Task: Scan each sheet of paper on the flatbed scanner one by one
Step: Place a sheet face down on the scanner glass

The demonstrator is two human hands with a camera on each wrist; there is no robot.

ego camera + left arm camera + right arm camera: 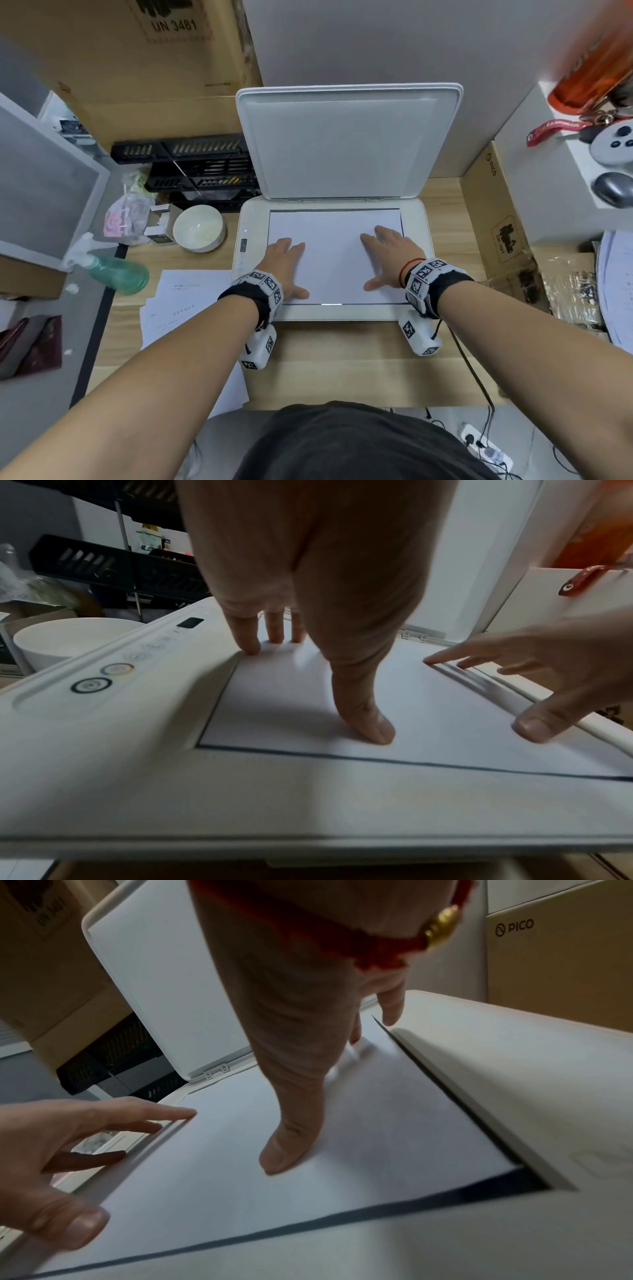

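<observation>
"UN 3481" on carton (164, 61); "PICO" on box (555, 961).

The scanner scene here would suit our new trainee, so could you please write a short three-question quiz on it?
1. True or false: the scanner lid is shut.
2. What do the left hand and right hand press flat? A) the bowl B) the sheet on the glass C) the spray bottle
3. On which side of the scanner, the person's left or right, do the other printed papers lie?

Key: 1 false, it stands open. 2 B. 3 left.
</observation>
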